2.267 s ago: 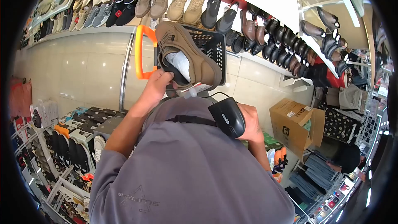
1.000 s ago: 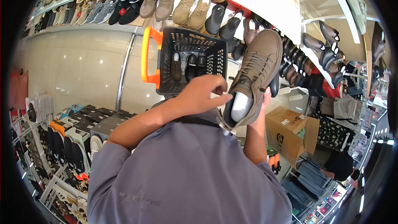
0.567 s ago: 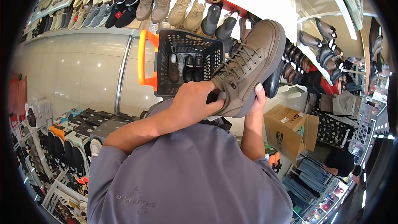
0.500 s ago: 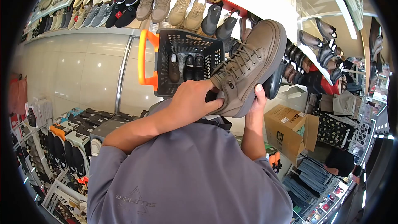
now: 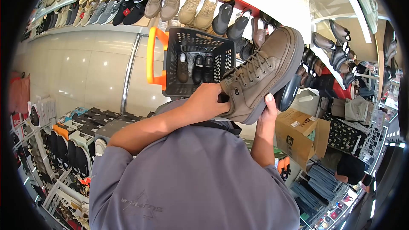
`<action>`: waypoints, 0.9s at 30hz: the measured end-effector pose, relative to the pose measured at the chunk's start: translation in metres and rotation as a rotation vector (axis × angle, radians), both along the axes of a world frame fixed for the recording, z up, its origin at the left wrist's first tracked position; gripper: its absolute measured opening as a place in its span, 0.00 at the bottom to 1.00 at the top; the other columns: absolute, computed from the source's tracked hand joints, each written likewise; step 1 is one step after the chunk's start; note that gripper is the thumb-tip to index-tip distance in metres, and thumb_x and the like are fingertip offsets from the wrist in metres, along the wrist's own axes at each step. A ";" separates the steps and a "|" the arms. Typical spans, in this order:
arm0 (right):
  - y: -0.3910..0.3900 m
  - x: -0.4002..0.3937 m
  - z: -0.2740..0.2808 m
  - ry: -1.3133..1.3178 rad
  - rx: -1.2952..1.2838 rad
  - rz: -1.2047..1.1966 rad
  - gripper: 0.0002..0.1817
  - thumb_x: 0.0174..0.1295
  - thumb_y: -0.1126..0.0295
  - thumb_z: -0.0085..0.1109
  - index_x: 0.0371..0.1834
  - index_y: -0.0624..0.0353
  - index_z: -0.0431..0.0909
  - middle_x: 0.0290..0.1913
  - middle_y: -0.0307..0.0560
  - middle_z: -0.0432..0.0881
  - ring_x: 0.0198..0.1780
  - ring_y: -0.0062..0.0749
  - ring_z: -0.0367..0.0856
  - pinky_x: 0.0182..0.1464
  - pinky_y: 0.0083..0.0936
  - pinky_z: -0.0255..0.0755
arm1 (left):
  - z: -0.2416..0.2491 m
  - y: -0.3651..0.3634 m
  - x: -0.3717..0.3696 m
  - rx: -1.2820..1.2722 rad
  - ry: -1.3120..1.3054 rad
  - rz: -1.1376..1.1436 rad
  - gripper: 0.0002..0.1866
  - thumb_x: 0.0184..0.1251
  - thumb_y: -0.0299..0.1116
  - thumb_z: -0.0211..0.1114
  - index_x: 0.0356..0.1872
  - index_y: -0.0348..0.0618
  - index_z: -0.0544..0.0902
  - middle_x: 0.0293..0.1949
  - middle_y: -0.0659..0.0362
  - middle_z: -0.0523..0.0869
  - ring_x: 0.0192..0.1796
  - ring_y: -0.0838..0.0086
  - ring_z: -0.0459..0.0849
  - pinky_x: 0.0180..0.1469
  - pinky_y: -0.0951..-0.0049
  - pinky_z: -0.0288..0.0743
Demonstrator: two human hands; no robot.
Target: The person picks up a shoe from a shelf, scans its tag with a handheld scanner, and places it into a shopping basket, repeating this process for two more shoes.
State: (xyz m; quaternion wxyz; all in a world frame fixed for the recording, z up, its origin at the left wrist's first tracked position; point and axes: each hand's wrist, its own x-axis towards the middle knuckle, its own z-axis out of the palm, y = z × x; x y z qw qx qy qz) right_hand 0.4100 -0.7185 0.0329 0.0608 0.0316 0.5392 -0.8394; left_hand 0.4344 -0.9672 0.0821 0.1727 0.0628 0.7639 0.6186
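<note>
Shoe (image 5: pixel 260 74) tipped slightly higher since earlier, above basket (image 5: pixel 198 61). Left hand (image 5: pixel 208 102) grips heel collar, right hand (image 5: pixel 269 113) cups sole. Looks light, stiff-soled; suede upper soft.

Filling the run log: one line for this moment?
left hand: at shoe heel | right hand: under sole | basket: three shoes inside

I see a long white wall shelf (image 5: pixel 272 0) carrying rows of beige, grey and black shoes (image 5: pixel 196 10), and a black plastic basket (image 5: pixel 221 55) holding three dark shoes (image 5: pixel 196 69).
</note>
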 end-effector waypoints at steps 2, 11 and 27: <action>-0.012 0.002 0.012 0.014 0.019 -0.008 0.45 0.52 0.68 0.66 0.74 0.63 0.53 0.67 0.54 0.67 0.66 0.45 0.70 0.68 0.40 0.65 | 0.006 -0.002 0.002 0.073 -0.105 0.053 0.17 0.57 0.32 0.66 0.48 0.38 0.82 0.26 0.52 0.86 0.26 0.74 0.82 0.35 0.70 0.77; -0.023 0.011 0.011 0.225 0.217 0.009 0.50 0.52 0.63 0.71 0.74 0.65 0.50 0.68 0.51 0.64 0.67 0.42 0.66 0.69 0.37 0.60 | -0.011 -0.015 0.012 0.655 -0.291 0.139 0.17 0.72 0.27 0.53 0.59 0.34 0.76 0.48 0.62 0.83 0.47 0.84 0.78 0.52 0.78 0.72; -0.056 0.012 0.050 0.850 1.042 0.082 0.49 0.44 0.60 0.77 0.68 0.61 0.57 0.64 0.58 0.65 0.63 0.46 0.72 0.61 0.33 0.68 | 0.003 -0.044 0.015 0.794 -0.568 0.285 0.27 0.78 0.54 0.44 0.58 0.43 0.78 0.55 0.63 0.82 0.61 0.78 0.75 0.64 0.71 0.63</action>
